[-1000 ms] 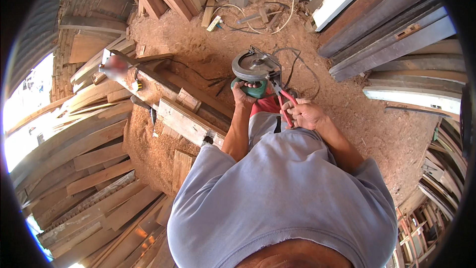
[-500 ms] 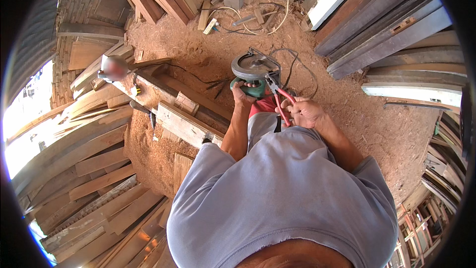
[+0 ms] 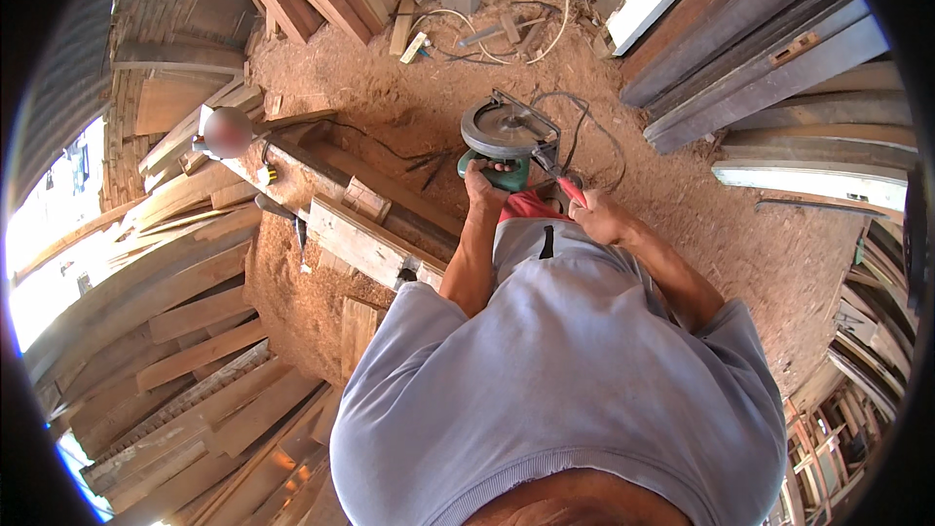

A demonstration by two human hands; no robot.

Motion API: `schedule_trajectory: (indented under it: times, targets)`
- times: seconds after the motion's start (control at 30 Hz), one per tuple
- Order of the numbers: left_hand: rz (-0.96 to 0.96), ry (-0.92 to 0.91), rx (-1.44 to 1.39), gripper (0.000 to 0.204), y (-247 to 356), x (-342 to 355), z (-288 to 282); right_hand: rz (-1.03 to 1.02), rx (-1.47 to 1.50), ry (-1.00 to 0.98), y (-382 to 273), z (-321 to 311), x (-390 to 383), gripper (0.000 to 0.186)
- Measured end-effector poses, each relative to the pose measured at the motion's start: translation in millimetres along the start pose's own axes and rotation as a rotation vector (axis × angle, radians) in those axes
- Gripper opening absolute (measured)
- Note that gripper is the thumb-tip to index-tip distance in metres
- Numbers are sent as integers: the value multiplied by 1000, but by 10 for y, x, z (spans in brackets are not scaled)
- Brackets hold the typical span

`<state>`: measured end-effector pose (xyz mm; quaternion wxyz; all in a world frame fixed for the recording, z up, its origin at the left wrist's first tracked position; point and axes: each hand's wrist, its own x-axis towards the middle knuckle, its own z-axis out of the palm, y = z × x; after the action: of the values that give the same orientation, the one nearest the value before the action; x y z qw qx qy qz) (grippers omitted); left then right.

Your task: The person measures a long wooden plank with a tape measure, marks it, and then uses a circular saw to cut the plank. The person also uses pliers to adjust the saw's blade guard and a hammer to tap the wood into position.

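Gripping a green circular saw [image 3: 502, 141] at 12 o'clock above the sawdust-covered floor [image 3: 390, 88], the left hand [image 3: 484, 180] closes around the tool's green body, while the right hand [image 3: 599, 219], just beside it at 1 o'clock, is clamped on the red handles of a pair of pliers [image 3: 557, 175] whose tip meets the saw's right side near its round metal blade guard. A black cord [image 3: 594, 131] loops from the saw across the floor toward 1 o'clock, a long wooden workbench [image 3: 360, 234] lies at 10 o'clock, and stacked planks [image 3: 166, 331] fill the 8 o'clock side.
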<state>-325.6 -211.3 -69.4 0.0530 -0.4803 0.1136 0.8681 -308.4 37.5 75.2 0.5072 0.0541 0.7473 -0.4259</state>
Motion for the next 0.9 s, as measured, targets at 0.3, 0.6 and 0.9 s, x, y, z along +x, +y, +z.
schedule_trajectory:
  times: [0.3,0.6,0.9]
  targets:
    - [-11,1,21,11,-36,-14,115,37,693,-217,-60,-202,-119,36]
    - [15,29,17,9,-18,-3,65,54,1435,-388,113,31,-212,30]
    - [5,-7,18,10,4,-13,15,3,996,-303,82,103,-130,9]
